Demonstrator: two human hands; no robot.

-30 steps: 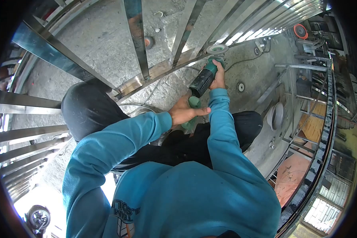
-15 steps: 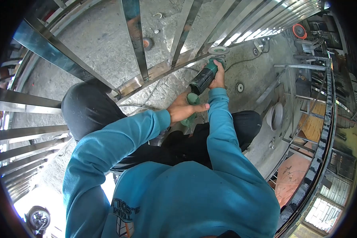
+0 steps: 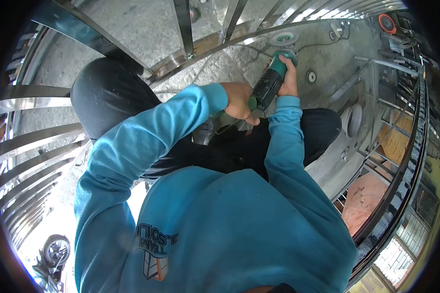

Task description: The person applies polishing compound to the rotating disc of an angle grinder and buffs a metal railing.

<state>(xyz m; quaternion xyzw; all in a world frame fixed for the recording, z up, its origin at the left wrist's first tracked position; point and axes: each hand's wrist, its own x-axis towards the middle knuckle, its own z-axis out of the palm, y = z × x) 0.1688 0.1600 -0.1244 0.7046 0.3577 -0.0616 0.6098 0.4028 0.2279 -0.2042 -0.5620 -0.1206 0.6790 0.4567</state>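
A green and black angle grinder (image 3: 268,89) is held in front of my knees, tilted up and away. Its round disc (image 3: 283,38) faces up near the bottom rail of a metal grille. My right hand (image 3: 288,77) is wrapped round the green front of the grinder, just below the disc. At the rear end my left hand (image 3: 238,100) is closed, its thumb stretched toward me. Beside it shows a green piece (image 3: 252,103) whose kind I cannot make out; part of it is hidden by the left hand.
The shiny metal grille (image 3: 183,29) curves along the front and left side. On the concrete floor lie a small disc (image 3: 311,76), a grey bowl-like ring (image 3: 354,119) and a cord (image 3: 322,45). A metal frame (image 3: 388,105) stands at right, near an orange reel (image 3: 386,23).
The grinder and both hands appear higher and farther right in view. My left hand has turned, more of its back showing, and sits closer against the grinder's rear. The camera view has also shifted.
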